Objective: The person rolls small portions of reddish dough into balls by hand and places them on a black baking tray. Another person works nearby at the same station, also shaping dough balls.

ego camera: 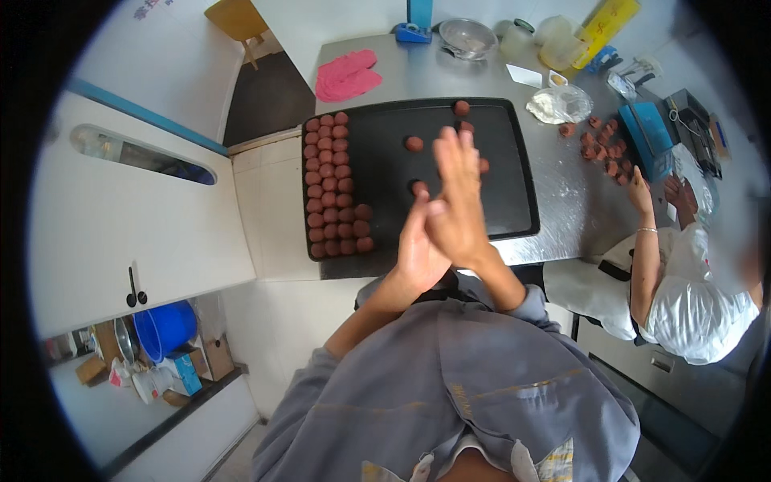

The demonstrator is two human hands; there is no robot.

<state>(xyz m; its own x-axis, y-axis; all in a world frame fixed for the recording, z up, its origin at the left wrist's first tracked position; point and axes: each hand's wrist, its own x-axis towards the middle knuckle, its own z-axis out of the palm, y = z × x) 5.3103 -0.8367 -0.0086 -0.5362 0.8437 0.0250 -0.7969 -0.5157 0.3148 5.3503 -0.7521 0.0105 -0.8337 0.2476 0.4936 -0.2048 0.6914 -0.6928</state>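
My left hand [415, 250] and my right hand [461, 205] are pressed palm to palm above a black baking tray [385, 169]. Whether anything lies between the palms is hidden. Close-set rows of reddish-brown dough balls [328, 184] fill the tray's left side. Beyond my fingers one loose ball [461, 108] sits near the far rim, and another ball [466, 128] is partly covered by my fingertips. A separate ball [413, 143] rests left of my right hand. One more ball [420, 187] shows just past my left fingertips, and a ball [484, 165] peeks out at the right.
At right, a co-worker's hand [639, 191] is beside small dough pieces [602, 147] and a blue box-shaped device [646, 138] on the steel table [560, 199]. A pink cloth [348, 75], a metal bowl [468, 37] and a plastic-wrapped white mass [559, 105] lie beyond the tray.
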